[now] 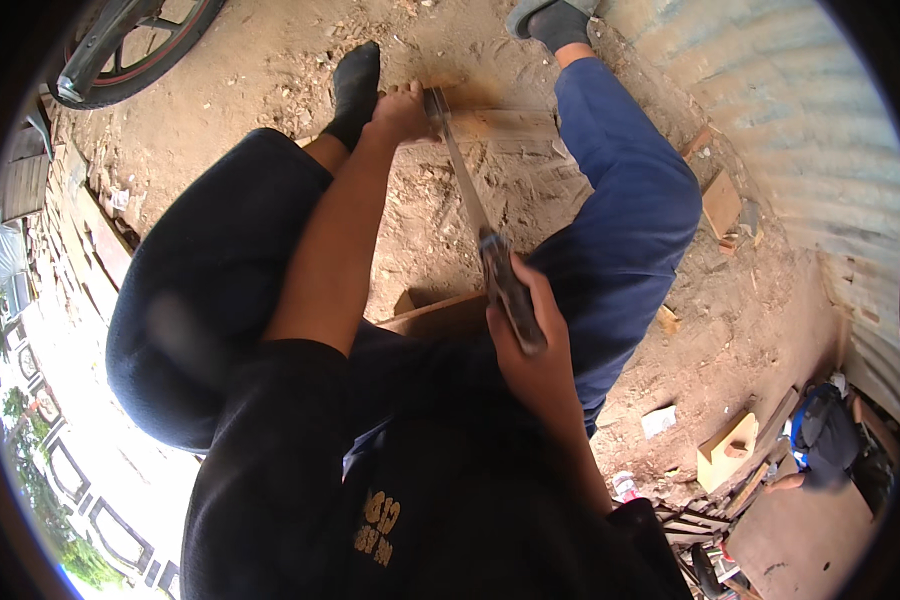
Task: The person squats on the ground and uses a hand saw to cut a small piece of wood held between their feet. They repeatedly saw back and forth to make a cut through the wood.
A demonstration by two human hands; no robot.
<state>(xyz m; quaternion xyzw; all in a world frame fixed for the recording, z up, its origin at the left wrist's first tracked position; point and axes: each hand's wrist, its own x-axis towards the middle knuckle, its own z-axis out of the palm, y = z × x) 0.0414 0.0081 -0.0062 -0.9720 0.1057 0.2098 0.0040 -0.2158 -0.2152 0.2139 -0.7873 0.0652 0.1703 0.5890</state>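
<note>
Your black shirt point(460, 470) nearest. Right hand point(542, 365) clamped on handle point(512, 300) of long-bladed tool point(478, 215); likely stiff, light: grip there. Left hand point(400, 114) by blade tip point(436, 100); can't tell hold.

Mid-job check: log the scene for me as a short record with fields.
Right hand: closed around the grip of a long hand tool
Right hand point: right hand
Tool: long hand tool, angled away from the body
Left hand: left hand, beside the tool's far end; grip unclear
Near far end: wooden board, blurred
Ground: bare dirt
Upper left: wheel
Right side: corrugated wall
</note>
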